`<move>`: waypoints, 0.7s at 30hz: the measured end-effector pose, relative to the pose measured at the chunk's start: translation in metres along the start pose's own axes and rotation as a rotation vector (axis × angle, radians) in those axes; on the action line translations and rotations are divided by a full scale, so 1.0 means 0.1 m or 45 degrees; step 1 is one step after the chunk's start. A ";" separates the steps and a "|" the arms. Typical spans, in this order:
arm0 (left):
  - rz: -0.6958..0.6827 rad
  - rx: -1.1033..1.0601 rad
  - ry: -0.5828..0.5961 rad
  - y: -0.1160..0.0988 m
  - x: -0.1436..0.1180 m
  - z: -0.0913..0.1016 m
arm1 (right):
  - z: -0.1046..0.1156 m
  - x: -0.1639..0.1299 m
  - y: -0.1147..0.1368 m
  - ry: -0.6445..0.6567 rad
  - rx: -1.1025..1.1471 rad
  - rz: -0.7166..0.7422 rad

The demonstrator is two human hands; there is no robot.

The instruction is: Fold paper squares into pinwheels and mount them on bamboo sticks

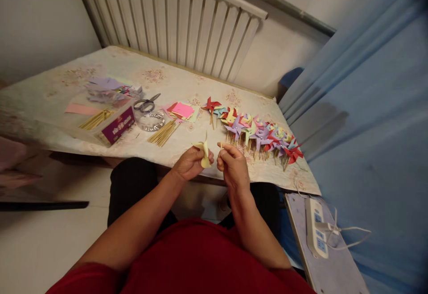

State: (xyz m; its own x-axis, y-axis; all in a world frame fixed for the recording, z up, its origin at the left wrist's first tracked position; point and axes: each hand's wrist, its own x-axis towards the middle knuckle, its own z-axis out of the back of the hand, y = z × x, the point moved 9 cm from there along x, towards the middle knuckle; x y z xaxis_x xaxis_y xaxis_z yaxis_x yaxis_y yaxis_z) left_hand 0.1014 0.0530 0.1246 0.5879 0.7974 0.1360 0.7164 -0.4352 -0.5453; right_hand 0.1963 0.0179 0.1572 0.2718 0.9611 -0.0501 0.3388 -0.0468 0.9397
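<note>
White radiator (pixel 187 22) ribs stand behind a low table (pixel 67 89) spread with a pale flowered cloth, and a blue curtain (pixel 374 106) hangs off to the side. At the near edge of that table the person's left hand (pixel 191 163) is closed around a pale yellow folded paper piece (pixel 204 153), thumb and fingers pinching its curled flaps together so that one tip stands up above the knuckles. Just beside it, nearly touching, the right hand (pixel 233 165) is pinched shut on a thin wooden stick (pixel 221 144), of which only the short top end shows above the fingertips. Beyond the right hand lies a long row of finished pinwheels (pixel 257 131) in red, purple, yellow and pink, their sticks pointing back toward the person. Further out from the left hand are a loose bundle of sticks (pixel 162 133), a stack of pink paper squares (pixel 182 109), scissors (pixel 147 103), a small clear bag (pixel 151 121) whose contents are too small to tell, and a purple box (pixel 117 124) with more sticks in it. To join the two well, it seems wise to keep the flaps pinched tightly so the stacked corners do not spring apart, to bring the stick end square to the middle of the folded paper, and to hold both hands close over the table edge so the paper does not twist or tear. A white power strip (pixel 316 227) lies on a board below the right hand, clear of the work.
</note>
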 end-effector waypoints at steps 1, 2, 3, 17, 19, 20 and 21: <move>0.003 -0.006 0.019 0.00 0.02 -0.05 | -0.03 -0.03 0.02 0.014 0.009 0.010; 0.011 -0.005 0.046 0.01 0.03 -0.10 | -0.05 -0.05 0.04 0.026 0.020 0.019; 0.007 -0.008 0.069 0.01 0.04 -0.14 | -0.07 -0.07 0.05 0.035 0.029 0.026; 0.060 0.000 0.119 0.00 0.03 -0.24 | -0.24 -0.24 0.09 0.077 0.002 0.006; 0.071 -0.014 0.126 0.00 0.03 -0.25 | -0.25 -0.25 0.08 0.071 -0.019 -0.001; 0.077 -0.021 0.135 0.01 0.03 -0.26 | -0.26 -0.26 0.08 0.071 -0.026 -0.001; 0.084 -0.025 0.146 0.01 0.03 -0.27 | -0.26 -0.27 0.07 0.075 -0.032 0.002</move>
State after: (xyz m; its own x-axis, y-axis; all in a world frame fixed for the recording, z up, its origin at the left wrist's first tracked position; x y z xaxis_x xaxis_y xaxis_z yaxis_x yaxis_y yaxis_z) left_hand 0.1140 0.0433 0.1465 0.6723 0.7142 0.1947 0.6813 -0.4941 -0.5401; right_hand 0.1678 -0.0008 0.1743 0.2188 0.9753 -0.0294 0.3158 -0.0423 0.9479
